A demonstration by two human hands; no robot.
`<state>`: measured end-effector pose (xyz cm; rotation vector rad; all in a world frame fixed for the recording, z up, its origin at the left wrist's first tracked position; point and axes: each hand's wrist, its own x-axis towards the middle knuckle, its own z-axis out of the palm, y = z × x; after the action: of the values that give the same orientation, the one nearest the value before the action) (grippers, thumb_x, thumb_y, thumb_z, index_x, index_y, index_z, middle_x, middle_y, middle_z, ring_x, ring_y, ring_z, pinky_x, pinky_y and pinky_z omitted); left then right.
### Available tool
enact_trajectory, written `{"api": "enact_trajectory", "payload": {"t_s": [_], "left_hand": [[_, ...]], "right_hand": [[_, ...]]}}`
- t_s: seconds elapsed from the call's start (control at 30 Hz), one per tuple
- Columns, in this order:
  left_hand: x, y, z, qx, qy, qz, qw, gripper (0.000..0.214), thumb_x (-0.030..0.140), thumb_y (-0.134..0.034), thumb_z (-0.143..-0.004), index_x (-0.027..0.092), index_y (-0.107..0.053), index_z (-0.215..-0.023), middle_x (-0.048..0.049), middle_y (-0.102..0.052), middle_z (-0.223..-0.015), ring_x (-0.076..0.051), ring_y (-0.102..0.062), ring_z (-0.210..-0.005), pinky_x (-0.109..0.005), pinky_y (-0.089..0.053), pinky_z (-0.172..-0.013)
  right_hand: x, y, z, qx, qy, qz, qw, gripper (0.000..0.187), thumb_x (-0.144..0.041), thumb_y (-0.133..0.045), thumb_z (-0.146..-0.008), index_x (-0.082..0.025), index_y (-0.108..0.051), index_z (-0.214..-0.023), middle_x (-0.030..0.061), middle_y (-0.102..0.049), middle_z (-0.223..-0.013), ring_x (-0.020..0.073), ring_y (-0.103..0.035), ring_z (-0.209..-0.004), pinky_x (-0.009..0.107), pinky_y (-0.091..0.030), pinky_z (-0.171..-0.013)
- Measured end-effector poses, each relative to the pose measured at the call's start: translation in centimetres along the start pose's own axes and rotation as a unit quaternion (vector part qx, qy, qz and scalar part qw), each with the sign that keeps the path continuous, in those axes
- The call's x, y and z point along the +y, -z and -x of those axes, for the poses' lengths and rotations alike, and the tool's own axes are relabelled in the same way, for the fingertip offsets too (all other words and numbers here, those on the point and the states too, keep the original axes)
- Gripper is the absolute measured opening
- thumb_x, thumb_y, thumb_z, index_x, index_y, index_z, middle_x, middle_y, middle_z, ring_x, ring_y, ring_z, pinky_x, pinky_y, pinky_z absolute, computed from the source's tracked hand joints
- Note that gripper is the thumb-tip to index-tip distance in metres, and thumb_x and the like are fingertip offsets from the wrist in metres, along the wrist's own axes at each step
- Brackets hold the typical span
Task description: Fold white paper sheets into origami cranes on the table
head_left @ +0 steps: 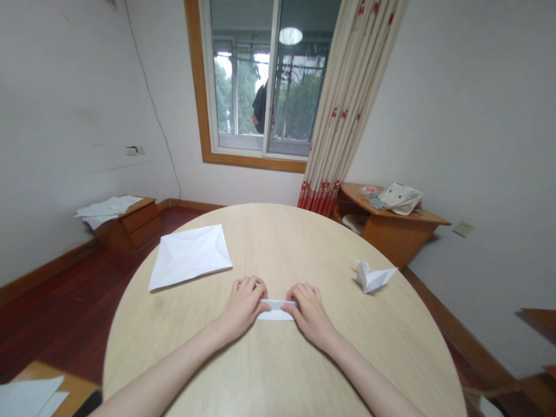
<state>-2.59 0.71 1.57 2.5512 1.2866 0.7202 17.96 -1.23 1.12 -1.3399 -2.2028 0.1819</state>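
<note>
A small folded piece of white paper lies on the round wooden table, close to its middle. My left hand grips its left end, thumb on top and fingers curled at the far edge. At the opposite end my right hand pinches the paper in the same way. Both hands rest low on the tabletop, with a short stretch of paper showing between the thumbs. The undersides of the fingers are hidden.
Creased white paper sheets lie at the table's left. A folded paper figure with pointed ends stands at the right. Beyond the table are a low drawer cabinet, a curtain and a corner desk with a cloth bag.
</note>
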Motion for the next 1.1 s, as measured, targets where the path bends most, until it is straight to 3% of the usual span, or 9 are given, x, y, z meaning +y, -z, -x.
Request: {"api": "enact_trajectory", "payload": {"t_s": [0.23, 0.57, 0.83, 1.1], "left_hand": [[0.24, 0.43, -0.05, 0.013, -0.011, 0.022, 1.000, 0.006, 0.024, -0.056, -0.092, 0.019, -0.053, -0.093, -0.0009, -0.066, -0.091, -0.019, -0.058, -0.086, -0.036, -0.034, -0.085], [0.10, 0.16, 0.11, 0.042, -0.049, 0.013, 0.998, 0.005, 0.024, -0.058, -0.090, 0.020, -0.056, -0.091, -0.0006, -0.068, -0.087, -0.018, -0.061, -0.082, -0.034, -0.038, -0.081], [0.33, 0.42, 0.20, 0.026, -0.073, 0.018, 0.997, 0.006, 0.021, -0.061, -0.083, 0.021, -0.061, -0.089, -0.0014, -0.066, -0.084, -0.020, -0.055, -0.085, -0.032, -0.039, -0.074], [0.38, 0.62, 0.20, 0.015, -0.087, 0.029, 0.996, 0.004, 0.023, -0.060, -0.080, 0.020, -0.061, -0.083, -0.0027, -0.066, -0.083, -0.021, -0.054, -0.084, -0.032, -0.039, -0.075]], "right_hand": [[-0.01, 0.25, 0.16, 0.072, 0.066, -0.020, 0.995, 0.013, -0.026, -0.048, -0.093, -0.020, -0.052, -0.082, 0.0044, -0.062, -0.080, 0.0207, -0.054, -0.081, 0.037, -0.037, -0.077], [-0.05, 0.26, 0.11, 0.075, 0.117, -0.034, 0.990, 0.015, -0.015, -0.042, -0.092, -0.020, -0.055, -0.085, 0.0070, -0.062, -0.082, 0.0202, -0.054, -0.078, 0.033, -0.042, -0.069], [-0.23, 0.36, 0.18, -0.001, 0.105, -0.081, 0.991, 0.013, -0.009, -0.047, -0.085, -0.020, -0.053, -0.089, 0.0047, -0.059, -0.084, 0.0194, -0.052, -0.081, 0.031, -0.043, -0.070], [-0.13, 0.63, 0.14, -0.048, 0.087, -0.100, 0.990, 0.004, -0.021, -0.058, -0.087, -0.020, -0.057, -0.091, 0.0045, -0.062, -0.090, 0.0196, -0.053, -0.087, 0.032, -0.043, -0.076]]}}
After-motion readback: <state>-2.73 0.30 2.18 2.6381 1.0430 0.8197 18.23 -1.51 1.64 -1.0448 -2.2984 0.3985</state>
